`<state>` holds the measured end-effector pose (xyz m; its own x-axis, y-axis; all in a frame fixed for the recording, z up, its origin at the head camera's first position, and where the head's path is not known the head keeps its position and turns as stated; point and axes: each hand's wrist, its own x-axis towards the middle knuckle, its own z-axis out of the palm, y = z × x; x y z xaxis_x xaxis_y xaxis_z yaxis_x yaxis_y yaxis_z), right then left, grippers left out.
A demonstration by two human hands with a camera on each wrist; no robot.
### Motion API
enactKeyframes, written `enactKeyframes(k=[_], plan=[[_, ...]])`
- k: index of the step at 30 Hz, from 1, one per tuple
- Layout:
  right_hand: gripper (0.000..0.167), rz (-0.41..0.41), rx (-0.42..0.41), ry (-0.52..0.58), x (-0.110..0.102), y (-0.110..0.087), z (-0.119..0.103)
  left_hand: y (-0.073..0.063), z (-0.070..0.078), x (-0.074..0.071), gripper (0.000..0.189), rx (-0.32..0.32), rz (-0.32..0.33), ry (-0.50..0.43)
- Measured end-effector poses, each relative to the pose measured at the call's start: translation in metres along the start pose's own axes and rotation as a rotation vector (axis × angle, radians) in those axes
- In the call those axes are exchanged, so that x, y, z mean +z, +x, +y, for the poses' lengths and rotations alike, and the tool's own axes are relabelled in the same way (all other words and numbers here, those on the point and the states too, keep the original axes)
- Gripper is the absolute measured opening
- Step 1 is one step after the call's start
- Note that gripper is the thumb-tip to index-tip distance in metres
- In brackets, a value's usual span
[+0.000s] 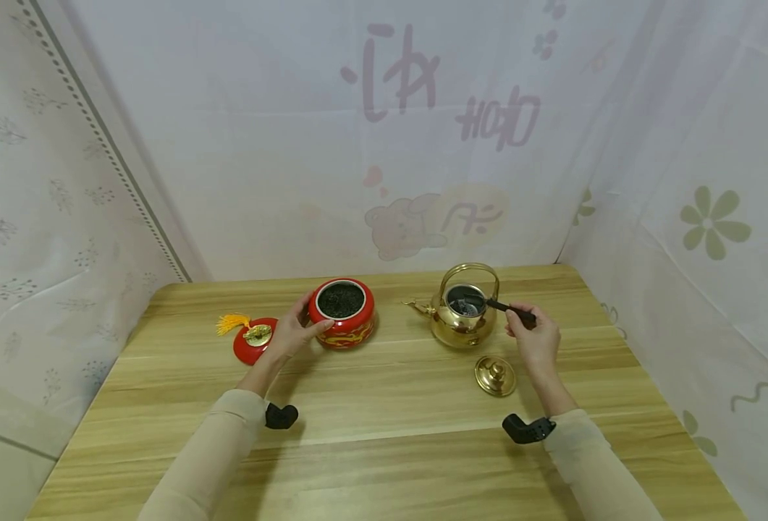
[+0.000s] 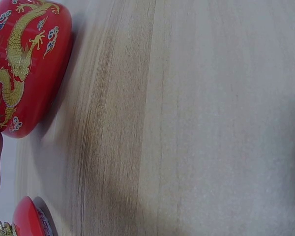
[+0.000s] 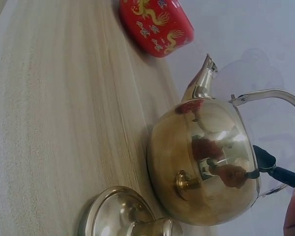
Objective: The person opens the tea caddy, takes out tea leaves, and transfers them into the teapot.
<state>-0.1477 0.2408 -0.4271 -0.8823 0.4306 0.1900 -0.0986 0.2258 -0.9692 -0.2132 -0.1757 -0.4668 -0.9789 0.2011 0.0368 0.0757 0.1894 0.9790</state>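
Observation:
My left hand (image 1: 292,334) holds a red ceramic tea jar (image 1: 355,334) by its left side, thumb at the near rim. Gold dragons decorate the jar (image 2: 37,69), and dark loose tea leaves (image 1: 341,299) fill it almost to the white-edged mouth. On the right, a brass teapot (image 1: 458,331) stands uncovered with its handle up and spout towards the jar. My right hand (image 1: 537,339) grips the handle of a black scoop (image 1: 512,311). The scoop's head (image 3: 264,158) is at the teapot's mouth, partly hidden by the rim in the right wrist view.
The jar's red lid (image 1: 247,353), with a gold knob and yellow tassel (image 1: 232,323), lies left of the jar behind my left wrist. A brass teapot lid (image 1: 496,376) rests in front of the teapot. Printed cloth (image 1: 279,181) hangs behind the wooden table (image 1: 384,463).

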Motion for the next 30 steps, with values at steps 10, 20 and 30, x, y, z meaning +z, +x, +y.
enactKeyframes(k=[10,20,30], plan=[[0.022,0.062,0.089,0.243,-0.002,-0.005,-0.007,0.000,0.001,0.001,0.083,-0.006,0.000,0.005],[0.016,-0.145,-0.018,0.501,0.014,0.003,0.031,0.002,0.004,0.004,0.082,-0.020,-0.009,0.002],[0.016,-0.249,0.028,0.447,0.085,-0.041,-0.059,-0.001,0.002,0.001,0.082,-0.002,0.002,0.008]])
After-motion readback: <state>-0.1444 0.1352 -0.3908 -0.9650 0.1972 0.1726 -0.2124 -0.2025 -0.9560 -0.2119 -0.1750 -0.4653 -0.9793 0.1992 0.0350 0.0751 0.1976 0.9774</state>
